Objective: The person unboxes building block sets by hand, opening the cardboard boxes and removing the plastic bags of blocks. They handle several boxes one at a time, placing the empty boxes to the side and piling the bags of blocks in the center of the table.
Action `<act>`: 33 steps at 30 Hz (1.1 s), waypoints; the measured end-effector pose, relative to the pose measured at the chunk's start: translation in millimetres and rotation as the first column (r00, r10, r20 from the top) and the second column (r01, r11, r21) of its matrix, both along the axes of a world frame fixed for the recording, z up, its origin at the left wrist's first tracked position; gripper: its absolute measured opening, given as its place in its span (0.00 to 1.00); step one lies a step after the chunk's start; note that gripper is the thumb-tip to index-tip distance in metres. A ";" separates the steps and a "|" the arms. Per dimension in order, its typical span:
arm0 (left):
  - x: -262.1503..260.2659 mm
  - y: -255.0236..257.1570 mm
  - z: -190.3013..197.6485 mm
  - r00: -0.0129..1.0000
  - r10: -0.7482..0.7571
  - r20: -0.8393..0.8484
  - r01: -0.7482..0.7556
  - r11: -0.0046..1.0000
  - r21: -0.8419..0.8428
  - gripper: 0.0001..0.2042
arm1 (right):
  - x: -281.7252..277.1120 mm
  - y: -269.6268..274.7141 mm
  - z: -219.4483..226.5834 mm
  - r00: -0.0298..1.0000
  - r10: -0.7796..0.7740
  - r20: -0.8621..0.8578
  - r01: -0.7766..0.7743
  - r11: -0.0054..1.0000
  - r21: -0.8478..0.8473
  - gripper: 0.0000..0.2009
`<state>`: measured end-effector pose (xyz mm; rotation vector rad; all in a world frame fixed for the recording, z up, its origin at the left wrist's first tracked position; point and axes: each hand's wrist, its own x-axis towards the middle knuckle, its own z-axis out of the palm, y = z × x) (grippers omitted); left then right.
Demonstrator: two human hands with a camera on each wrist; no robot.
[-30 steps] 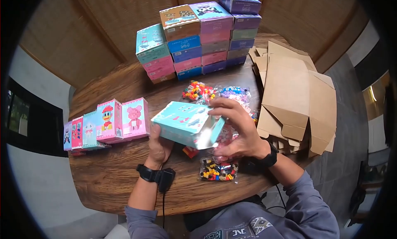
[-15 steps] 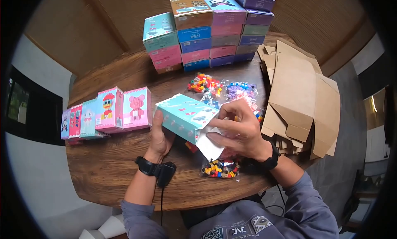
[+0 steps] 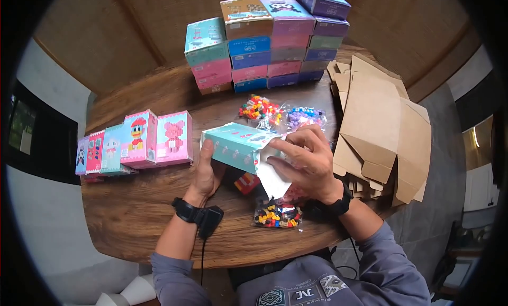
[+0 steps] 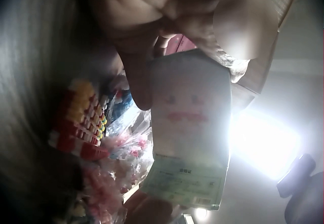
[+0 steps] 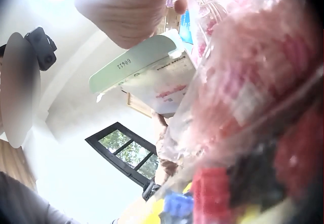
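My left hand [image 3: 205, 171] grips a teal toy-block box [image 3: 233, 150] by its left end, thumb over the near side. The box is tilted over the table, and a white inner flap [image 3: 274, 178] hangs from its right end. Curled fingers of my right hand [image 3: 309, 165] pinch at the edge of that end; some fingertips are hidden. In the left wrist view, the box's underside [image 4: 190, 112] fills the middle, with a pale green flap [image 4: 185, 183] below. In the right wrist view, the green flap [image 5: 134, 62] stands out beneath my hand.
Clear bags of small bricks [image 3: 278, 213] lie under and behind the box, with a red-and-yellow piece [image 3: 246, 182]. Stacked boxes [image 3: 270, 46] stand at the back. A row of picture boxes [image 3: 140, 139] stands left; flattened cardboard [image 3: 375, 120] is piled right.
My right hand has moved from the raised teal end flap in to the opening's edge. The white inner flap has come into view, and the box has turned, showing more of its near side.
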<state>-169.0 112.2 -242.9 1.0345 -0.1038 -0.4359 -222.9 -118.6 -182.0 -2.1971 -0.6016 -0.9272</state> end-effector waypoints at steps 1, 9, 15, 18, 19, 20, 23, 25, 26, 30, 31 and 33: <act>1.8 -2.0 1.1 1.000 0.011 0.008 -0.011 1.000 0.024 0.38 | 0.7 -1.9 1.4 1.000 0.006 -0.018 -0.006 1.000 0.003 0.22; 3.0 2.6 -8.0 0.998 -0.038 0.054 0.036 0.998 0.047 0.36 | 0.5 -7.0 1.9 0.997 0.057 -0.046 -0.057 0.998 0.005 0.15; 0.0 1.0 1.9 0.998 -0.040 0.043 0.038 0.998 0.051 0.36 | -1.1 -8.4 2.2 0.989 0.146 0.027 -0.148 0.988 0.047 0.15; 3.2 -0.6 2.8 1.000 0.020 -0.017 -0.020 1.000 -0.010 0.37 | -3.4 -11.6 -4.0 0.980 0.196 0.024 -0.197 0.961 0.192 0.17; 4.6 -1.0 3.0 0.998 0.047 -0.048 -0.049 0.998 -0.037 0.37 | -3.8 -13.9 -6.0 0.977 0.214 0.018 -0.211 0.943 0.257 0.17; 2.8 -3.0 8.0 0.996 0.063 -0.060 -0.065 0.997 -0.029 0.38 | -4.8 -19.3 -6.9 0.962 0.272 -0.012 -0.260 0.932 0.251 0.14; 3.8 -5.0 7.1 0.989 0.108 -0.097 -0.114 0.992 -0.056 0.36 | -9.7 -14.6 -18.6 0.935 0.354 -0.010 -0.273 0.739 0.616 0.09; 4.1 -5.3 13.0 0.992 0.114 -0.058 -0.118 0.990 -0.077 0.35 | -7.3 -17.0 -24.5 0.973 0.231 -0.002 -0.163 0.692 0.703 0.06; 4.0 -4.9 15.8 0.992 0.118 -0.039 -0.121 0.989 -0.086 0.35 | -10.2 -21.4 -23.8 0.963 0.267 -0.042 -0.131 0.598 0.791 0.08; 3.5 2.1 13.2 0.992 0.103 -0.079 -0.111 0.988 -0.110 0.35 | 0.0 -28.8 -19.9 0.983 0.184 -0.005 -0.069 0.395 0.916 0.08; 3.4 3.0 12.6 0.990 0.087 -0.107 -0.098 0.989 -0.110 0.37 | 2.0 -31.6 -22.5 0.993 0.114 -0.040 -0.007 0.390 0.921 0.06; 3.1 5.7 12.2 0.985 0.064 -0.160 -0.083 0.989 -0.119 0.42 | 1.8 -31.7 -21.9 0.987 0.139 -0.076 -0.006 0.514 0.857 0.07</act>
